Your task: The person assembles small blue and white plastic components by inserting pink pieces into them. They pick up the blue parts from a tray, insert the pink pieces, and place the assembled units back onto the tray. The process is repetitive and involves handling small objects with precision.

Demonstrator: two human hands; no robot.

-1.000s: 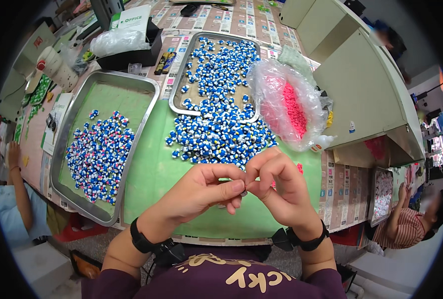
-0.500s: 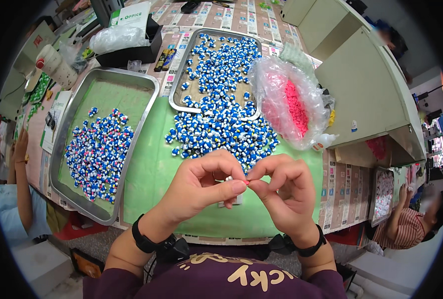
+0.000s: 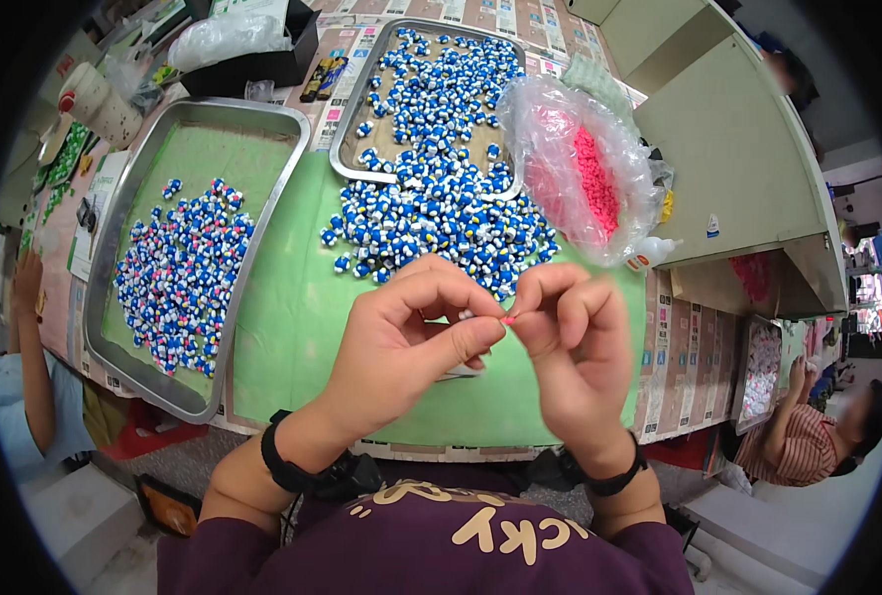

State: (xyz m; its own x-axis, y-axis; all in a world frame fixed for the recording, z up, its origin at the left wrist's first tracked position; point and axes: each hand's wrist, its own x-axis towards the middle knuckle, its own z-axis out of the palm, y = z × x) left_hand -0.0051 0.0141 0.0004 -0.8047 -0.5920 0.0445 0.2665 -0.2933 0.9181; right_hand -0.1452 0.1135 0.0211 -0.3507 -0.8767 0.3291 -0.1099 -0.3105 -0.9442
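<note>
Bench (image 3: pixel 671 379) in patterned paper; pale-green flat sheet (image 3: pixel 297 327) along front edge. Rectangular silver metal tray (image 3: pixel 233 154) by sheet's left edge; crumpled clear plastic bag (image 3: pixel 545 174) at sheet's back-right corner. Left hand (image 3: pixel 396 342), right hand (image 3: pixel 585 357) pinched narrow toward sheet's front edge, holding tiny bright-pink piece (image 3: pixel 507 320) between; small white part (image 3: pixel 466 314) at left fingers.

L hand (image 3: pixel 386 342), R hand (image 3: pixel 582 362), pink pc (image 3: pixel 507 320) btwn

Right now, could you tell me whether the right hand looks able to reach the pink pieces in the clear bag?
Probably yes: the clear bag appears open over the pink pieces and nothing blocks the right hand, though it is busy at a small pink piece.
</note>
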